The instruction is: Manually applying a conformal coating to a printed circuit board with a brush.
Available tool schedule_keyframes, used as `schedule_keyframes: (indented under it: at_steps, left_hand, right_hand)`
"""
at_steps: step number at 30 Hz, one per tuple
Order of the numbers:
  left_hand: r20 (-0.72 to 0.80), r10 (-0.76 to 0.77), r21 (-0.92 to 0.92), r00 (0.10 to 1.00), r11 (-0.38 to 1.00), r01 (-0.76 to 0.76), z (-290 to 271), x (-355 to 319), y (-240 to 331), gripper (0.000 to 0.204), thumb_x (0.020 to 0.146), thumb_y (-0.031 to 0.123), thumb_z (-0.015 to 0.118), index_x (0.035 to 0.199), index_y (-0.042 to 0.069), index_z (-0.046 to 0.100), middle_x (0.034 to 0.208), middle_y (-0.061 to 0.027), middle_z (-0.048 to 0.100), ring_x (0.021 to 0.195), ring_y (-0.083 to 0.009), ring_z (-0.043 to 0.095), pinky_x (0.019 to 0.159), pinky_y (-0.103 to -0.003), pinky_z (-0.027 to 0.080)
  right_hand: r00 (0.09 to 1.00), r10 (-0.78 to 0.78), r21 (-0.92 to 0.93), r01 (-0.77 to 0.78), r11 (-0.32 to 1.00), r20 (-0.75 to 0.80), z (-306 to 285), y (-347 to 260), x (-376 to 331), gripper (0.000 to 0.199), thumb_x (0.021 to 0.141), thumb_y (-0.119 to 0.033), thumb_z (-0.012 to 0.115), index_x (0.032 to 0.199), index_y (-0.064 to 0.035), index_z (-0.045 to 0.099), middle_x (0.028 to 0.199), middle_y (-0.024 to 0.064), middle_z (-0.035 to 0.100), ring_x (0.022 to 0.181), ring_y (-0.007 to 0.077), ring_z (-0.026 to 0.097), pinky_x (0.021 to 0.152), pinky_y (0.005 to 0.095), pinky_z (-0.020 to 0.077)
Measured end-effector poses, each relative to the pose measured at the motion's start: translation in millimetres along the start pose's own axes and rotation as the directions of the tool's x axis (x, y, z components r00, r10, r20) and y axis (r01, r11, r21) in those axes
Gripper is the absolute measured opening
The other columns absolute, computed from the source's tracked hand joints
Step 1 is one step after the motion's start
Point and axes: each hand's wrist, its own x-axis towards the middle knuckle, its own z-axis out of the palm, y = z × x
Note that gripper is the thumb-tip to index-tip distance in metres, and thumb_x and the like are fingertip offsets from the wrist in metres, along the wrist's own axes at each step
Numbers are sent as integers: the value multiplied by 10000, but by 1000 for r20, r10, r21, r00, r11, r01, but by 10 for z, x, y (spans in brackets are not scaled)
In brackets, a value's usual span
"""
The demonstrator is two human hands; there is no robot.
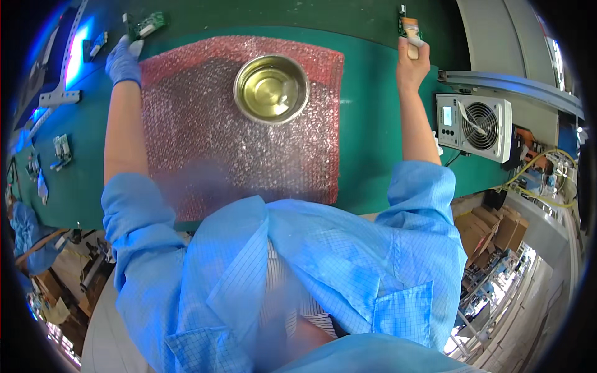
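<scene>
Left edge, near: green-and-white circuit board (60, 152), one, set aside on the green mat (370, 137), apparently to keep the middle free.

Far left: left hand (124, 61), blue-gloved, fingers extended beside one green circuit assembly (151, 25); whether they pinch it, cannot tell. Glove presumably guards against residue.

Centre: pink bubble wrap (205, 137), one sheet, likely padding; on its far half, steel bowl (240, 90), one, holding yellowish liquid (264, 93), probably central for reach from either side.

Far right: right hand (413, 62), bare, fingers closed about the pale handle of one brush (412, 51), seemingly for control; one further board (401, 25) lies just beyond.

Right: fan unit (474, 126), one, grille facing the bench.
</scene>
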Motion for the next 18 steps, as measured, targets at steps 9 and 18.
schedule_keyframes:
  at_steps: [9,18]
  left_hand:
    - [218,-613,-925,760,119,362,-98,-283,305,302,831,9,585,1109,-33,476,1026,-174,547,922,-295,597,750,-387,574]
    - [105,-385,-844,917,453,287,-414,-614,1068,271,820,100,624,1074,28,562,968,-87,580,865,-154,587,706,-273,551]
  right_hand:
    - [986,161,-514,-156,844,-35,234,814,632,696,675,-455,736,1115,-21,417,973,186,609,929,367,586,832,422,444]
    - [992,128,-494,-100,864,22,509,407,630,604,697,-341,708,1124,-20,426,1015,199,604,938,369,589,810,432,458]
